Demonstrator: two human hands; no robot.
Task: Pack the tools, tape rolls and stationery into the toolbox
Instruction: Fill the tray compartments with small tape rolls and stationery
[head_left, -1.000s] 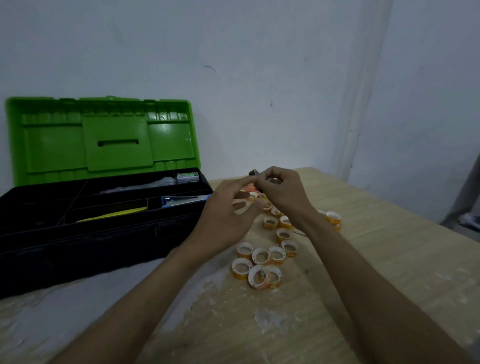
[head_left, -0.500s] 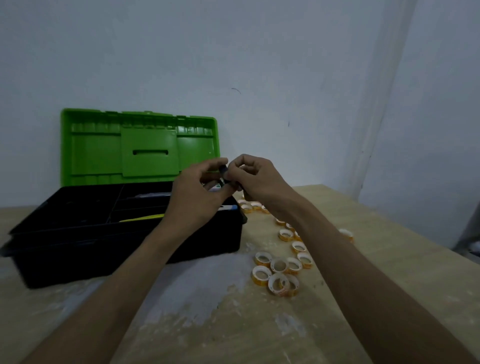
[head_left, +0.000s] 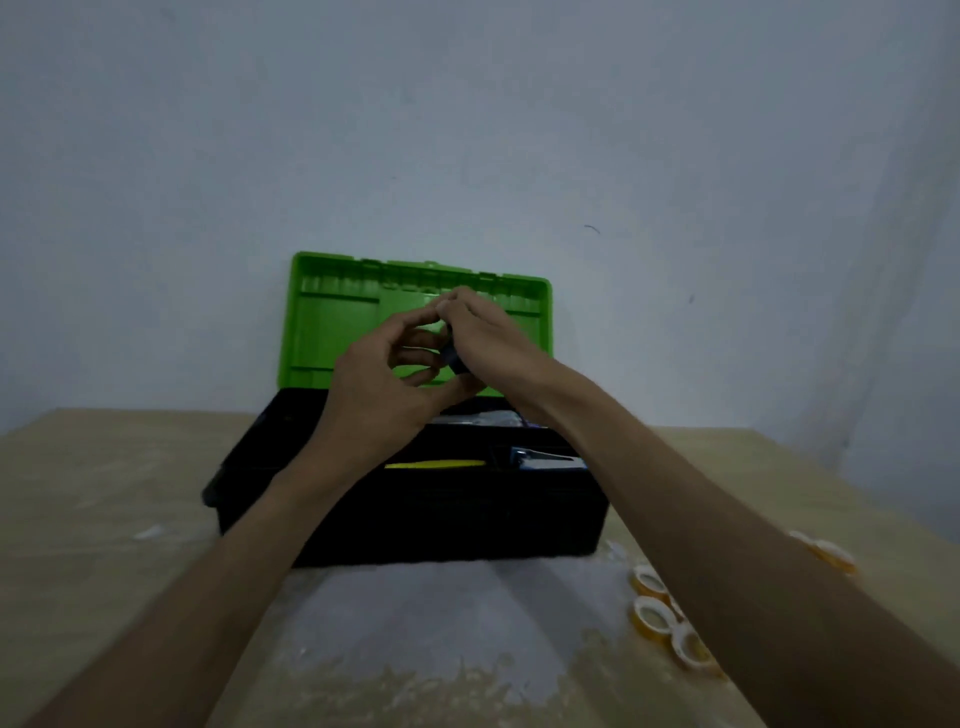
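A: Above the open toolbox (head_left: 415, 509), what have you got?

B: A small dark item (head_left: 453, 359), pinched in my right hand (head_left: 485, 338), my left hand (head_left: 379, 379) curled round it too. I'd lower it into a free compartment before releasing. The tape rolls (head_left: 652, 616) lie by the right edge of the counter (head_left: 104, 493).

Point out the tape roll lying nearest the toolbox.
The orange roll just off the front right corner of the toolbox; the other rolls lie nearer the camera or beyond the right forearm.
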